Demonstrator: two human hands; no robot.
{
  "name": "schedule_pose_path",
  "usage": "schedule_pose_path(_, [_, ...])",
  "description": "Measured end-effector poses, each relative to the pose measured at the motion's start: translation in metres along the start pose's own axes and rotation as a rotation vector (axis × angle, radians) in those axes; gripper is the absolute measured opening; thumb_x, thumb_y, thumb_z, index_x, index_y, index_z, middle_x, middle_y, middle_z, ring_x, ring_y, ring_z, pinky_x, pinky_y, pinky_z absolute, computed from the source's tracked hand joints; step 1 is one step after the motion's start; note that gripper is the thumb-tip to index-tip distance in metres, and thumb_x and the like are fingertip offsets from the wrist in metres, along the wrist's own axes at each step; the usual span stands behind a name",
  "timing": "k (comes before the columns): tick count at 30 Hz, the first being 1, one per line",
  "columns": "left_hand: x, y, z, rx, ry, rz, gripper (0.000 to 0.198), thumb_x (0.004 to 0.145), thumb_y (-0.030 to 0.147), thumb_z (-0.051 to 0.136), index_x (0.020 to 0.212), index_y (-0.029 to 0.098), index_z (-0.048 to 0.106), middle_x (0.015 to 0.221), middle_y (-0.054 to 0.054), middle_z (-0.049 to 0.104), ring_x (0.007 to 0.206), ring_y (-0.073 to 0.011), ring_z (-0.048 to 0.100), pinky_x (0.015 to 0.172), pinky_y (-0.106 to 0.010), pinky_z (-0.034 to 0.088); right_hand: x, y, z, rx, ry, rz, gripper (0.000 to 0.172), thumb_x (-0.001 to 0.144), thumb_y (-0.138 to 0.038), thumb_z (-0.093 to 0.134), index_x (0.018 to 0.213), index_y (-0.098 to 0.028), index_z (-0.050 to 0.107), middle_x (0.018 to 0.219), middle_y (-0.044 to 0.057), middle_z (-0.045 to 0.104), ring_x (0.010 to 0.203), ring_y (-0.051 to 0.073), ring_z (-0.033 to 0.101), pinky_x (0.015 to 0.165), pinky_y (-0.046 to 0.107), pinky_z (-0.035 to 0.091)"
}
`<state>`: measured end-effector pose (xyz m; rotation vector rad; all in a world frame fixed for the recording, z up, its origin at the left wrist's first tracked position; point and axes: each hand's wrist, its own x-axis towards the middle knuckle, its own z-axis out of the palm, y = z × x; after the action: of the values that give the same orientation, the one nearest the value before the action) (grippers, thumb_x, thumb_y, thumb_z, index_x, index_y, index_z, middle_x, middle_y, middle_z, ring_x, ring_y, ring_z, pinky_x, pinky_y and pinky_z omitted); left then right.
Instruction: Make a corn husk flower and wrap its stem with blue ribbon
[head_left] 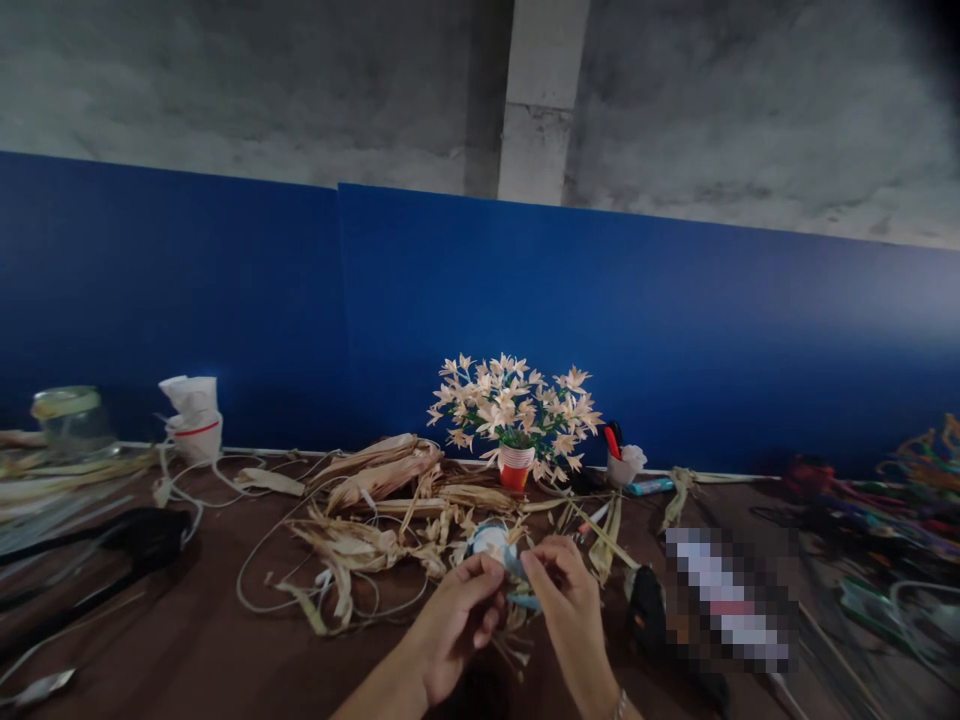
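Note:
My left hand and my right hand meet over the brown table, fingers pinched together. Between them I hold a small pale piece with a bluish strip, too small to name. Just behind my fingers lies a white roll of tape. Dried corn husks are strewn right behind the hands. Further back stands a small red and white cup holding cream husk flowers.
A black glue gun lies right of my hands. White wire loops cross the table. A glass jar and a white cup stand at the back left, a cup with red scissors at the back. Coloured cords pile up on the right. A blue board walls the back.

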<state>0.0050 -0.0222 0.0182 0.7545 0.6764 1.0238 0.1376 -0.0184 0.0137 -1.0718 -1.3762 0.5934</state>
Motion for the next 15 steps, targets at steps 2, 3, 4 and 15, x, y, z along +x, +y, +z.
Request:
schedule_pose_path(2, [-0.001,-0.003,0.002,0.032,-0.012,0.025,0.024,0.065,0.031,0.062,0.062,0.016,0.043,0.048,0.006,0.044,0.033,-0.0011,0.031,0.031,-0.015,0.012,-0.001,-0.003,0.002,0.026,-0.04,0.03,0.017,0.071,-0.032,0.057,0.062,-0.017,0.059,0.074,0.004,0.052,0.072,0.016,0.051,0.067,0.026,0.04])
schedule_pose_path(3, [-0.001,-0.004,0.003,0.045,-0.017,0.037,0.024,0.065,0.031,0.062,0.063,0.016,0.043,0.047,0.007,0.043,0.033,-0.0012,0.03,0.031,-0.015,0.013,-0.002,-0.004,0.004,0.046,-0.057,0.053,0.017,0.071,-0.031,0.057,0.061,-0.017,0.06,0.074,0.004,0.052,0.074,0.017,0.051,0.068,0.026,0.04])
schedule_pose_path(4, [-0.001,-0.006,0.004,0.058,-0.018,0.046,0.023,0.066,0.031,0.062,0.063,0.016,0.043,0.046,0.007,0.042,0.032,-0.0014,0.03,0.031,-0.015,0.014,-0.002,-0.004,0.005,0.07,-0.069,0.076,0.018,0.07,-0.031,0.058,0.06,-0.017,0.061,0.075,0.004,0.052,0.075,0.017,0.051,0.068,0.026,0.041])
schedule_pose_path(15, [-0.001,-0.015,0.007,0.112,-0.003,0.079,0.025,0.066,0.035,0.061,0.065,0.017,0.043,0.047,0.007,0.045,0.031,-0.0023,0.032,0.031,-0.015,0.02,-0.001,-0.003,0.007,0.26,-0.143,0.188,0.024,0.068,-0.032,0.06,0.051,-0.016,0.057,0.068,0.003,0.05,0.071,0.016,0.049,0.064,0.025,0.039])
